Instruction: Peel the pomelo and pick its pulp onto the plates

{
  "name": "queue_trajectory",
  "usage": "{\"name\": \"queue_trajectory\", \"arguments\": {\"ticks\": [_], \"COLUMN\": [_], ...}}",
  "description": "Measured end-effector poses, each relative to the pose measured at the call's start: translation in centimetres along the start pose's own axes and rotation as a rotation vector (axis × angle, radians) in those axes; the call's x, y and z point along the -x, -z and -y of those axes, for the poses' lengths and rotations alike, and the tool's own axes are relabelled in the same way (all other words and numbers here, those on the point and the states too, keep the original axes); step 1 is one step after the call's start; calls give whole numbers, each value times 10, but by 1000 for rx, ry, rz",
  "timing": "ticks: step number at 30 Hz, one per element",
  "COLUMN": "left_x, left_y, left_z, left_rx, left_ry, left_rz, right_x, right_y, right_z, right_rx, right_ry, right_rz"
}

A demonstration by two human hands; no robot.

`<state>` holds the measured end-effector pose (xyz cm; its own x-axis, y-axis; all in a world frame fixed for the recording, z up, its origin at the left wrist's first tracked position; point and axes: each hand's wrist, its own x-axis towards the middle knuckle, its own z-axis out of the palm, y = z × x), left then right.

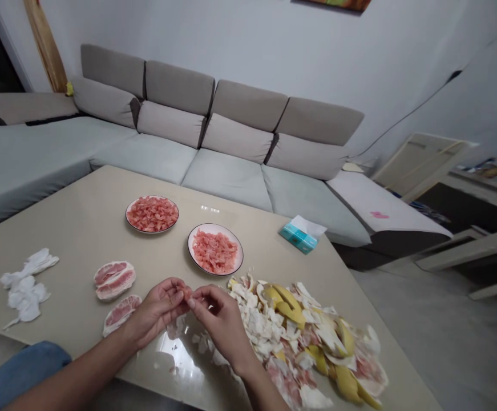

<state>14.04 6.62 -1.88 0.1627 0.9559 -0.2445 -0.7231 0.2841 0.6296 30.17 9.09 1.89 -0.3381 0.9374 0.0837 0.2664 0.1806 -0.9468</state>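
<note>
My left hand (162, 308) and my right hand (218, 317) meet above the front of the table, fingertips pinched together. Between them is a small piece of pink pomelo flesh (186, 293), partly hidden by the fingers. Just left of my left hand lie two peeled pomelo chunks (114, 279) with white pith and pink pulp; my forearm partly covers the nearer one. Beyond my hands stands a white dark-rimmed plate (192, 260) bearing pink pulp pieces (214, 251). A big heap of white pith and yellow peel (286, 319) spreads beside my right hand.
A second plate (154, 230), piled with pink pulp, stands farther back on the cream table (81, 211). Crumpled white tissues (28, 291) lie at the left, a blue tissue pack (299, 237) at the right. A grey sofa (226, 171) runs behind the table.
</note>
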Motion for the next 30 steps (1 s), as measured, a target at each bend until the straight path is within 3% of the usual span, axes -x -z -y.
{"name": "queue_trajectory", "arguments": {"ticks": [10,16,19,23,27,30], "left_x": [3,6,9,11,12,13], "left_y": [-1,-6,-5,-1,-1,-3], "left_z": [5,0,-9,-12,-12,-14], "left_rx": [-59,45,103,193,193,155], "left_ry": [57,-12,-64,47,89,58], "left_rz": [71,32,14,75,125,146], "right_x": [8,9,4,5,18,30], "right_y": [-9,-14,4,36,74,103], "right_z": [0,-6,-11,-22,-42,-57], "right_rx": [110,275,386,437,590,867], "right_ry": [194,379,375,274,227,-35], "right_rz": [-47,-249,-348,-298,-403,-441]}}
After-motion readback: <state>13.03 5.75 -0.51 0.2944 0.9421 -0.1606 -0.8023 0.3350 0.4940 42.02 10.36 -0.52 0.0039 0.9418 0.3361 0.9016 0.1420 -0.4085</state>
